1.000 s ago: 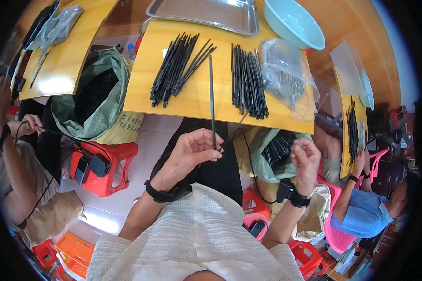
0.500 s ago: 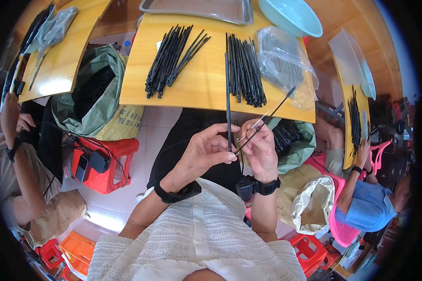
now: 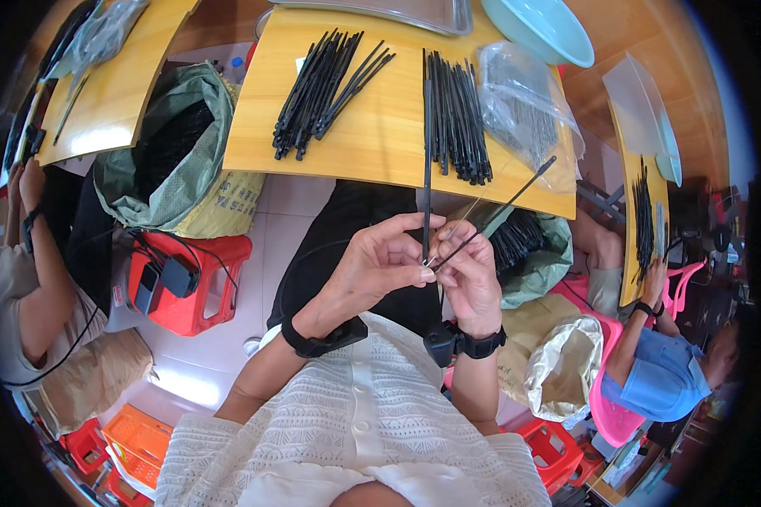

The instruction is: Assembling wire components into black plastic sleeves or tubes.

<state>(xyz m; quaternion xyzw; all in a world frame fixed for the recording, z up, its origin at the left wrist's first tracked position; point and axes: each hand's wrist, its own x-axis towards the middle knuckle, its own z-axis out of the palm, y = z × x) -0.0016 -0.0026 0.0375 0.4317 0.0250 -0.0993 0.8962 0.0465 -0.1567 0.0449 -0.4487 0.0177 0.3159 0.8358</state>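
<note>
Black rod point(image 3: 428, 144): nearly upright in front of us, its top standing before the right-hand bundle point(image 3: 463, 127) in our view, its lower end in our left hand point(image 3: 387, 264).
Left grip: our thumb and forefinger pinch the rod near its lower end — the other fingers curl loosely.
Right grip: our right hand point(image 3: 471, 275) has its fingertips pressed together on a thinner black stick point(image 3: 515, 198), which slants up to the right.
Pale wire point(image 3: 471, 209): a fine strand beside the stick, running down toward our fingers; we cannot tell which of them hold it.
Meeting ends: rod and stick come together by our left thumb — whether they touch, we cannot tell.
Yellow table point(image 3: 253, 127): just beyond our hands, bearing the left-hand bundle point(image 3: 317, 97), the right-hand bundle and a clear plastic bag point(image 3: 520, 93) beside it.
Far edge: metal tray point(image 3: 397, 7) and light-blue basin point(image 3: 545, 29).
Green sack point(image 3: 537, 283): near our right hand, black rods inside.
</note>
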